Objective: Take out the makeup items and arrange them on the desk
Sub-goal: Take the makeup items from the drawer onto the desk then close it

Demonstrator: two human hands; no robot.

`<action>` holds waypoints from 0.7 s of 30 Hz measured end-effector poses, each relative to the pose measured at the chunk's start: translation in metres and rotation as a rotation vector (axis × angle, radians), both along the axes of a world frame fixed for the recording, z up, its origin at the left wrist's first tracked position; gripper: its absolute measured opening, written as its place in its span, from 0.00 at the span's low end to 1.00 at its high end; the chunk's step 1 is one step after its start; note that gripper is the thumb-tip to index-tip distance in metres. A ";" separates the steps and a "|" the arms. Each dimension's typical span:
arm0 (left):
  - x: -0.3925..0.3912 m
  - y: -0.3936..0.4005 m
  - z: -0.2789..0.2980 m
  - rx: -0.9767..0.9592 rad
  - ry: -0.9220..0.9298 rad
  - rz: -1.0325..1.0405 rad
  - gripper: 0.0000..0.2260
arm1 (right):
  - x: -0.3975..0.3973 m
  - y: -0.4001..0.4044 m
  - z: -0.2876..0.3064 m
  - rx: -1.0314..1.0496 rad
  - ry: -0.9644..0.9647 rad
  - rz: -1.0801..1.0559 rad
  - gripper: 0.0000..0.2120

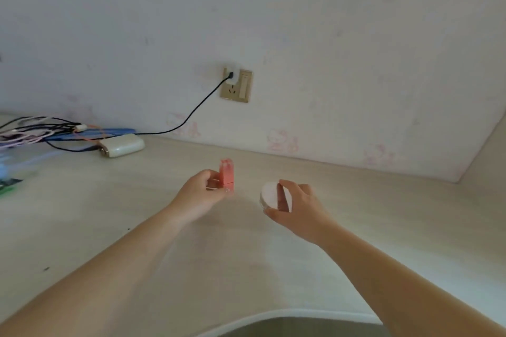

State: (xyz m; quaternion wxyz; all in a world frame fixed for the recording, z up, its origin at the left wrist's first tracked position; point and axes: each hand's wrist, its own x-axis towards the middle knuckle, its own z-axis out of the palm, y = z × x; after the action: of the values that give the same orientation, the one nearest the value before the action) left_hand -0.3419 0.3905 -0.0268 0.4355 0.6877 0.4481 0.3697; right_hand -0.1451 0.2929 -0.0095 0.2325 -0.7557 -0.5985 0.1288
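My left hand (201, 189) grips a small pink rectangular bottle (226, 174) upright, just above the pale wooden desk (383, 213) near its middle. To the right, my right hand (297, 209) holds a round white and pale-pink compact (269, 194), tilted, with the thumb under its rim and the fingers curled over its top. The two items are about a hand's width apart. No bag or case for the makeup shows in view.
A cream power adapter (121, 145) lies at the back left with a tangle of cables (41, 131). A black cord (197, 109) runs up to a wall socket (236, 85). The wall meets the desk behind the hands. The desk's curved front edge (287, 313) is near me.
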 end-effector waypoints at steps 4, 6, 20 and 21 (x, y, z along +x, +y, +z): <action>-0.010 0.033 -0.007 0.009 0.013 0.041 0.08 | -0.015 0.044 -0.010 0.010 0.015 0.013 0.36; -0.011 0.048 -0.010 0.016 0.022 0.059 0.07 | -0.019 0.064 -0.012 0.023 0.029 0.012 0.35; -0.023 0.114 -0.008 0.096 0.125 0.223 0.08 | -0.017 0.151 -0.027 0.039 0.188 -0.041 0.34; -0.024 0.118 -0.008 0.101 0.122 0.247 0.08 | -0.017 0.154 -0.028 0.040 0.191 -0.038 0.34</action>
State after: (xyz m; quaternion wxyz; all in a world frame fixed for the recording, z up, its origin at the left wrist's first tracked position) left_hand -0.3656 0.5081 -0.0344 0.3235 0.6693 0.5359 0.4001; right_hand -0.1620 0.4467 -0.0370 0.3059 -0.7465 -0.5616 0.1837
